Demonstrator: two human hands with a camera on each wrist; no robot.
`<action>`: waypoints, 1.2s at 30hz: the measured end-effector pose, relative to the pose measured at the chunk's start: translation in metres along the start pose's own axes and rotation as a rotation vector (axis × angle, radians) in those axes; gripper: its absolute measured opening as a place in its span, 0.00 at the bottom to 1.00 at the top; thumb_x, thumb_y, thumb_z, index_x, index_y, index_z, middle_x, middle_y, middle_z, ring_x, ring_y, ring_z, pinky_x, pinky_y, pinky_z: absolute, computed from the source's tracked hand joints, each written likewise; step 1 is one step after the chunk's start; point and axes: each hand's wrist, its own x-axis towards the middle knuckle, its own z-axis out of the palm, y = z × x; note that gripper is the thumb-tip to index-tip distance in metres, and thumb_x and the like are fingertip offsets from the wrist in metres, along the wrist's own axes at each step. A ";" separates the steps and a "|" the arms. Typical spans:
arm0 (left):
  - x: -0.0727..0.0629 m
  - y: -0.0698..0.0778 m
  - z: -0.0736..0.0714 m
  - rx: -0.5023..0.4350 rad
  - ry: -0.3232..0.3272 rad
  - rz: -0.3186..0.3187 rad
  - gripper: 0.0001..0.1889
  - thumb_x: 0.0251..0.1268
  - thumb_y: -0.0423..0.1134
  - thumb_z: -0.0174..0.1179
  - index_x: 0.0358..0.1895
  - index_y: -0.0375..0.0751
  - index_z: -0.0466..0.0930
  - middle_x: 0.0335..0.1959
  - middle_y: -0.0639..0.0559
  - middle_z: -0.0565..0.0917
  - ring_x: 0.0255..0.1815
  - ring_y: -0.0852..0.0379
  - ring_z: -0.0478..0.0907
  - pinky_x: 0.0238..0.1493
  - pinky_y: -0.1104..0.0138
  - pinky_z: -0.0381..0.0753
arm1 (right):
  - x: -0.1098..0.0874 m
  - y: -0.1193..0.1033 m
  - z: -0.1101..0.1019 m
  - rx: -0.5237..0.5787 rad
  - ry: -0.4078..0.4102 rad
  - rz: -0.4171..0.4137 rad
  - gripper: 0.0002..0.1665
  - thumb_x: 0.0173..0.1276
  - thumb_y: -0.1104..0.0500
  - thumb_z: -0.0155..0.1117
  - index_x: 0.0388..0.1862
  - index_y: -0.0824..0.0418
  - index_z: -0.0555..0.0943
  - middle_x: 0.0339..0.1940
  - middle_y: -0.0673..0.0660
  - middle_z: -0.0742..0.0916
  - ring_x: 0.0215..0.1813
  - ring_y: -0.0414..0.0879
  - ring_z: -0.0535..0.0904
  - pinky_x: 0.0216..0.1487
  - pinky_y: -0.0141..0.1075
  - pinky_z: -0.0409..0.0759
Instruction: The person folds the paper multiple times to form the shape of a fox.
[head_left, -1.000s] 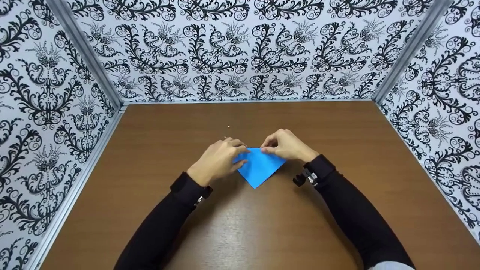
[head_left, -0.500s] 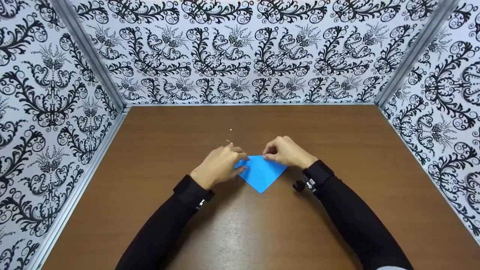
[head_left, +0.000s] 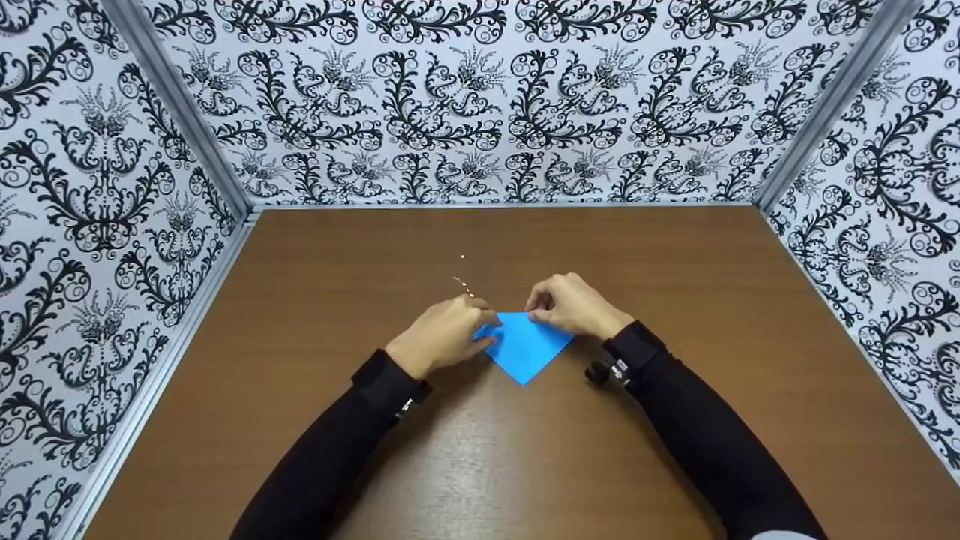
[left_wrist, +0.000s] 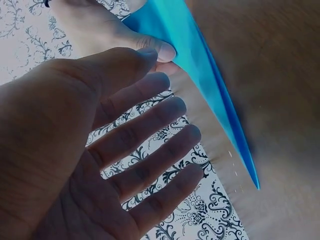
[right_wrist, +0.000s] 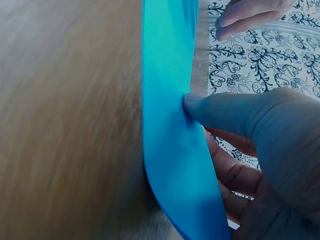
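Note:
A blue sheet of paper (head_left: 525, 352), folded with a straight far edge and a corner toward me, lies at the middle of the table. My right hand (head_left: 576, 306) pinches its far edge; in the right wrist view the thumb (right_wrist: 200, 106) presses on the blue face and the other fingers are behind. At the paper's left corner is my left hand (head_left: 444, 336). The left wrist view shows the left fingers (left_wrist: 155, 155) spread and fairly straight, with nothing between them and the thumb. That view also shows the paper (left_wrist: 200, 65) standing edge-on, narrowing to a point.
Small pale specks (head_left: 463, 285) lie on the brown wooden table (head_left: 480, 450) just beyond my left hand. Patterned black-and-white panels (head_left: 480, 97) with grey metal corner posts (head_left: 180, 105) enclose the table at the back and both sides. Each wrist wears a black band (head_left: 636, 346).
My left hand has drawn slightly toward me, uncovering more of the pale specks. The right hand keeps its pinch on the paper. The head view has shifted a little.

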 end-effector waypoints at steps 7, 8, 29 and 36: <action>0.000 0.002 0.003 -0.011 -0.021 0.042 0.08 0.85 0.38 0.76 0.55 0.41 0.98 0.54 0.41 0.96 0.56 0.43 0.96 0.60 0.50 0.98 | 0.000 0.000 0.001 -0.017 0.019 -0.011 0.03 0.79 0.58 0.82 0.46 0.54 0.99 0.39 0.53 0.98 0.42 0.46 0.91 0.48 0.40 0.85; -0.001 0.002 0.004 -0.006 -0.026 0.048 0.07 0.84 0.38 0.76 0.54 0.40 0.98 0.54 0.41 0.96 0.55 0.43 0.96 0.59 0.51 0.98 | -0.001 0.000 0.002 -0.019 0.022 -0.012 0.03 0.79 0.58 0.82 0.47 0.54 0.98 0.40 0.53 0.98 0.43 0.47 0.91 0.48 0.41 0.86; 0.000 0.000 0.015 -0.009 -0.023 0.051 0.03 0.80 0.32 0.78 0.49 0.37 0.97 0.50 0.39 0.96 0.55 0.44 0.97 0.57 0.52 0.99 | -0.006 -0.005 0.003 -0.023 0.032 0.017 0.04 0.80 0.55 0.83 0.50 0.51 0.99 0.46 0.55 0.95 0.48 0.49 0.92 0.49 0.44 0.88; 0.000 0.001 0.015 -0.026 -0.010 0.030 0.02 0.80 0.32 0.78 0.49 0.38 0.98 0.50 0.39 0.96 0.54 0.43 0.97 0.56 0.51 0.99 | -0.007 -0.006 0.003 -0.022 0.032 0.021 0.05 0.81 0.55 0.83 0.51 0.52 0.99 0.47 0.55 0.95 0.49 0.51 0.92 0.50 0.47 0.90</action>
